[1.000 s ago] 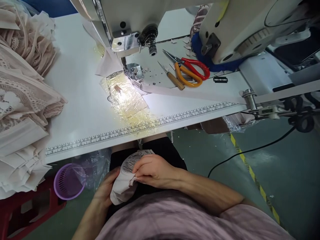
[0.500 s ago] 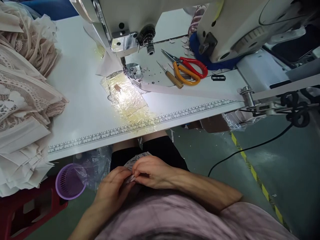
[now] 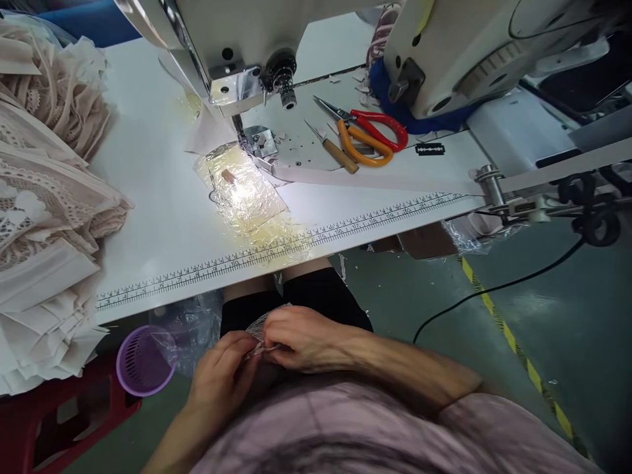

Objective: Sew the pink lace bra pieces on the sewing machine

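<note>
Both hands rest in my lap below the table edge. My left hand point(image 3: 220, 372) and my right hand point(image 3: 301, 339) pinch a small pale lace fabric piece point(image 3: 260, 327) between their fingertips; most of the piece is hidden under the fingers. Above them the white sewing table point(image 3: 162, 197) carries a printed ruler point(image 3: 276, 249) along its front edge. The sewing machine point(image 3: 237, 46) stands at the back, its presser foot point(image 3: 257, 141) lit by a lamp, with a beige strip point(image 3: 365, 179) running out to the right.
A tall stack of beige lace fabric point(image 3: 44, 197) fills the table's left. Red and orange scissors point(image 3: 368, 131), an awl point(image 3: 333, 148) and a razor blade point(image 3: 429, 150) lie on the machine bed. A purple basket point(image 3: 143, 361) sits on a red stool lower left. A black cable point(image 3: 494, 289) crosses the floor.
A second ago my left hand cradled a bunched white fabric piece under my right hand. Now both hands have closed together and only a small bit of lace shows between the fingertips.
</note>
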The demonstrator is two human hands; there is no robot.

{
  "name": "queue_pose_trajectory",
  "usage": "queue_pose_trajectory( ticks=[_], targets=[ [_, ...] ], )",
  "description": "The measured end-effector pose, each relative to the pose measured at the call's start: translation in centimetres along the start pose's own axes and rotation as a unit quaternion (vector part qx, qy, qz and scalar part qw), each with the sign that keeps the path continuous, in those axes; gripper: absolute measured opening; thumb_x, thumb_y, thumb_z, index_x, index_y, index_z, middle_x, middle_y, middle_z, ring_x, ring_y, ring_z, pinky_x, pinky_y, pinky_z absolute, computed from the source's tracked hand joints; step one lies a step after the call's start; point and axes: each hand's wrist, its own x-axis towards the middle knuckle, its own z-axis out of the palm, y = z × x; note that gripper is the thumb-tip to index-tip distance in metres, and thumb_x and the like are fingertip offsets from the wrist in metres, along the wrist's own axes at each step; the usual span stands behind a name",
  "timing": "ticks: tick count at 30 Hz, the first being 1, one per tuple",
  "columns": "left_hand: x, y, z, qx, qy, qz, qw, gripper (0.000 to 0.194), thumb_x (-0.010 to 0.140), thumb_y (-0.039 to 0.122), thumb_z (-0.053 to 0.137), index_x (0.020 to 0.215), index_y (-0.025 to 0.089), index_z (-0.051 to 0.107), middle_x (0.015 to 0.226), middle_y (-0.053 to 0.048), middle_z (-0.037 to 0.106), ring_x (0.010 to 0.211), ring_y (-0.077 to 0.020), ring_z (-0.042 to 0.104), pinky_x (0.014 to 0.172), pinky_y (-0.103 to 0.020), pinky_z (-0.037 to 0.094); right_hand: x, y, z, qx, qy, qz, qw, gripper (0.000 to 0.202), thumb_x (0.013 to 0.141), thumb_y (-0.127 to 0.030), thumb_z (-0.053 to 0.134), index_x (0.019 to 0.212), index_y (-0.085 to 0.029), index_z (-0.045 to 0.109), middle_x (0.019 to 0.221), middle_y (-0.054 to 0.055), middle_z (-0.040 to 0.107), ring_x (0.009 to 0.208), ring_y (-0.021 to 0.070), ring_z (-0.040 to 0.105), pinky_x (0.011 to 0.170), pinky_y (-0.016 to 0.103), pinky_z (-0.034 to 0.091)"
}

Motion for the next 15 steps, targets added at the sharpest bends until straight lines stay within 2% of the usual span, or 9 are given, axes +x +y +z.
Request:
queue_pose_trajectory(
  ticks=[3, 6, 8, 11, 13, 15],
  targets=[
    [0.1, -0.2, -0.3, -0.019, 0.003, -0.014, 1.000, 0.006, 0.094, 0.018, 0.054, 0.092, 0.020, 0.060, 0.083, -0.003, 0.070, 0.074, -0.0127, 0.070, 0.068, -0.019, 0.057, -0.5, 0.4, -1.4, -0.042, -0.050, 0.024, 0.998, 0.014, 0.085, -0.022, 0.062, 0.073, -0.016, 0.066, 0.083, 0.005, 0.067, 0.077, 0.0180, 0.060, 0.071, 0.029, 0.047],
    [0.3, -0.3, -0.8, -0.034, 0.018, -0.027, 0.999, 0.006, 0.091, 0.016, 0.056, 0.089, 0.021, 0.059, 0.080, 0.000, 0.070, 0.072, -0.0113, 0.069, 0.068, -0.018, 0.056, -1.6, 1.3, -2.6, -0.025, -0.047, 0.050, 0.997, 0.011, 0.083, -0.019, 0.063, 0.072, -0.016, 0.066, 0.081, 0.004, 0.065, 0.073, 0.0158, 0.057, 0.065, 0.026, 0.043],
    [0.2, -0.4, -1.1, -0.044, 0.029, -0.034, 0.998, 0.008, 0.090, 0.013, 0.057, 0.090, 0.021, 0.059, 0.081, 0.000, 0.069, 0.074, -0.0113, 0.069, 0.070, -0.017, 0.056, -2.5, 2.1, -3.0, 0.011, -0.010, 0.067, 0.998, 0.011, 0.083, -0.017, 0.062, 0.072, -0.016, 0.065, 0.079, 0.004, 0.064, 0.071, 0.0145, 0.055, 0.062, 0.025, 0.041],
    [-0.2, -0.7, -1.2, -0.060, 0.051, -0.045, 0.996, 0.011, 0.088, 0.011, 0.058, 0.093, 0.021, 0.060, 0.085, -0.001, 0.070, 0.080, -0.0118, 0.069, 0.075, -0.018, 0.056, -3.3, 3.1, -2.8, 0.105, 0.084, 0.079, 0.988, 0.017, 0.087, -0.020, 0.059, 0.070, -0.016, 0.063, 0.077, 0.004, 0.064, 0.072, 0.0147, 0.057, 0.065, 0.026, 0.042],
    [-0.5, -1.1, -1.1, -0.065, 0.059, -0.047, 0.995, 0.012, 0.088, 0.011, 0.058, 0.094, 0.021, 0.061, 0.086, -0.001, 0.070, 0.081, -0.0117, 0.070, 0.077, -0.018, 0.056, -3.4, 3.4, -2.3, 0.189, 0.155, 0.088, 0.966, 0.019, 0.086, -0.025, 0.060, 0.069, -0.016, 0.062, 0.078, 0.005, 0.065, 0.075, 0.0156, 0.060, 0.068, 0.028, 0.044],
    [-0.8, -1.3, -1.1, -0.064, 0.063, -0.045, 0.995, 0.011, 0.088, 0.013, 0.059, 0.094, 0.022, 0.061, 0.085, -0.001, 0.069, 0.080, -0.0116, 0.070, 0.078, -0.018, 0.056, -3.2, 3.5, -1.5, 0.269, 0.219, 0.108, 0.931, 0.019, 0.082, -0.030, 0.064, 0.068, -0.017, 0.063, 0.081, 0.005, 0.066, 0.077, 0.0166, 0.062, 0.071, 0.030, 0.047]
  ],
)
